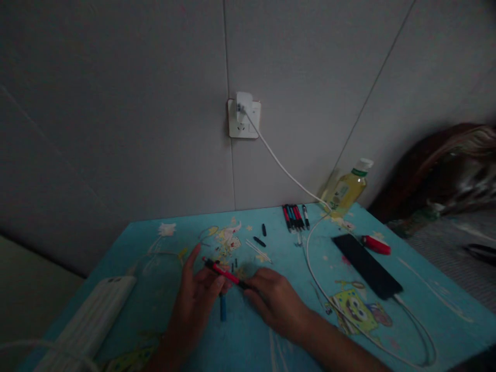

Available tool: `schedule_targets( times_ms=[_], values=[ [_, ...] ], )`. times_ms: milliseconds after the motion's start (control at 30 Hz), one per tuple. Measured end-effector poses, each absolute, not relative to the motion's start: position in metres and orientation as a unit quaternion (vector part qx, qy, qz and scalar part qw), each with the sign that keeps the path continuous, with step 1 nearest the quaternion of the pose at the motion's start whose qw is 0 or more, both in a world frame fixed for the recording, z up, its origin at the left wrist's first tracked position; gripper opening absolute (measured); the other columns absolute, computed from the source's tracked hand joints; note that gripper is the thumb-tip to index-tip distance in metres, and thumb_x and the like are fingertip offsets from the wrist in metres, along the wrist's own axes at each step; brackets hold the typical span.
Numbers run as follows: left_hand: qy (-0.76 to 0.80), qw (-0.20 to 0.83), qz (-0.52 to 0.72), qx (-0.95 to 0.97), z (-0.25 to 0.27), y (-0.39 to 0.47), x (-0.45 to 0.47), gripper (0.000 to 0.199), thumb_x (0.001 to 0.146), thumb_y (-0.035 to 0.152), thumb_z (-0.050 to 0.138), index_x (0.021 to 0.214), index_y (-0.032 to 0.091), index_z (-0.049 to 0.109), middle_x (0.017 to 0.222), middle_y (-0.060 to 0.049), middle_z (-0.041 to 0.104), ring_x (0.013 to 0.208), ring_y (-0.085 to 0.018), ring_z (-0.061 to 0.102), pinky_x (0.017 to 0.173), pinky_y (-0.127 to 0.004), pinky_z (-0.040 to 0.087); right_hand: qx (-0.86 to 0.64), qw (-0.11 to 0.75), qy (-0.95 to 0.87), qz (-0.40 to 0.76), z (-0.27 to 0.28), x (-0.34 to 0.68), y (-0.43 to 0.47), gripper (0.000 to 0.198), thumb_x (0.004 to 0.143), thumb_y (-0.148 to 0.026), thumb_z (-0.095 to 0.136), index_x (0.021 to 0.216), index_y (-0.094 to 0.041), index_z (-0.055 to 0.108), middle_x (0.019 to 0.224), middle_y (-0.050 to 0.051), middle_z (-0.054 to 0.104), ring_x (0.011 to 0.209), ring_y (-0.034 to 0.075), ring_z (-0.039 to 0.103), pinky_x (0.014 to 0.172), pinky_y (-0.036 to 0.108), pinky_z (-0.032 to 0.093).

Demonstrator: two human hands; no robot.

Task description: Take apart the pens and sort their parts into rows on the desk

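- Head view: a grey wall (155, 129) fills the upper frame, crossed by panel seams, and the room is dim.
- Below it, a bench (287, 258) in a pale blue cartoon-printed cover spreads across the lower frame, its far edge near the wall.
- Brown furniture (445, 181) stands at the right edge, too dark to make out.
- A white power strip (93, 315) lies at lower left.
- At lower centre, the left hand (203, 289) holds a red pen (228, 274) between thumb and fingers, one finger raised; the right hand (267, 294) pinches the pen's dark lower end. The pen slants in the air over the bench and looks nearly whole.
- A dark phone (368, 266) lies right of centre; beyond it, a bottle (346, 191) of yellow liquid leans near the wall.
- A white charger (244, 106) sits in the wall socket (253, 129) at upper centre, its cable (279, 163) trailing down rightward.
- Right of centre, several pens (295, 217) lie side by side, apparently whole, so that group seems done.
- Loose parts are left at centre: a blue barrel (222, 308) below the left hand, thin white sticks (259, 251) and short black pieces (259, 241), all apart from the red pen.
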State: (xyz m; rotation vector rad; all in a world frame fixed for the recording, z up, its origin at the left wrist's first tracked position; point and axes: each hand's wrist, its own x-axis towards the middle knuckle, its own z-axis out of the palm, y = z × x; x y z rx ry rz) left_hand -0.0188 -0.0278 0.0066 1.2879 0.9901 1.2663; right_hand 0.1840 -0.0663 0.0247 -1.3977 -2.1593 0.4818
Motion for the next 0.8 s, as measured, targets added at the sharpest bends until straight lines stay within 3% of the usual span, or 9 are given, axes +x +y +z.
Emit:
schedule_targets(
  times_ms=[133,200,333,500,700,800],
  values=[
    [0.422,0.481,0.52,0.566,0.005,-0.024,-0.024,0.061,0.092,0.038,0.057,0.145,0.024,0.03,0.089,-0.001,0.068,0.064,-0.013,0.063,0.069,-0.03,0.056,-0.693,0.126,-0.709,0.016,0.039,0.223,-0.033,0.027,0.102,-0.03,0.042,0.114,-0.023,0.065,0.101,0.005,0.068,0.092,0.015,0.064,0.084,0.023,0.046],
    [0.43,0.474,0.506,0.579,0.003,-0.024,-0.026,0.056,0.093,0.038,0.056,0.143,0.023,0.034,0.078,0.002,0.064,0.062,-0.013,0.06,0.065,-0.027,0.054,-0.734,0.099,-0.672,-0.012,0.044,0.242,-0.013,0.029,0.101,-0.027,0.042,0.117,-0.018,0.065,0.106,0.011,0.068,0.098,0.021,0.064,0.087,0.03,0.046],
    [0.453,0.452,0.46,0.616,-0.002,-0.027,-0.025,0.055,0.094,0.038,0.054,0.143,0.023,0.034,0.072,0.004,0.06,0.065,-0.015,0.061,0.064,-0.026,0.052,-0.771,0.042,-0.635,-0.022,0.043,0.264,0.022,0.031,0.098,-0.017,0.041,0.109,-0.01,0.069,0.105,0.021,0.069,0.1,0.027,0.066,0.089,0.037,0.046],
    [0.462,0.409,0.442,0.651,-0.01,-0.025,-0.024,0.048,0.093,0.04,0.053,0.136,0.022,0.044,0.068,0.004,0.058,0.06,-0.014,0.058,0.059,-0.024,0.048,-0.795,-0.001,-0.606,-0.023,0.03,0.266,0.045,0.038,0.095,-0.008,0.035,0.108,-0.01,0.071,0.104,0.022,0.071,0.1,0.028,0.067,0.091,0.042,0.045],
    [0.464,0.38,0.417,0.683,-0.017,-0.025,-0.027,0.039,0.096,0.039,0.05,0.13,0.022,0.051,0.067,0.004,0.056,0.061,-0.013,0.059,0.057,-0.021,0.046,-0.817,-0.02,-0.575,-0.034,0.017,0.272,0.061,0.039,0.098,-0.011,0.032,0.109,-0.01,0.069,0.11,0.022,0.069,0.105,0.03,0.065,0.088,0.043,0.047],
    [0.462,0.374,0.412,0.691,-0.017,-0.027,-0.027,0.037,0.094,0.038,0.052,0.127,0.021,0.055,0.066,0.003,0.057,0.06,-0.013,0.059,0.056,-0.021,0.046,-0.826,-0.028,-0.561,-0.042,0.014,0.277,0.068,0.029,0.101,-0.019,0.04,0.113,-0.011,0.065,0.116,0.018,0.065,0.108,0.027,0.063,0.088,0.042,0.05]
  ],
)
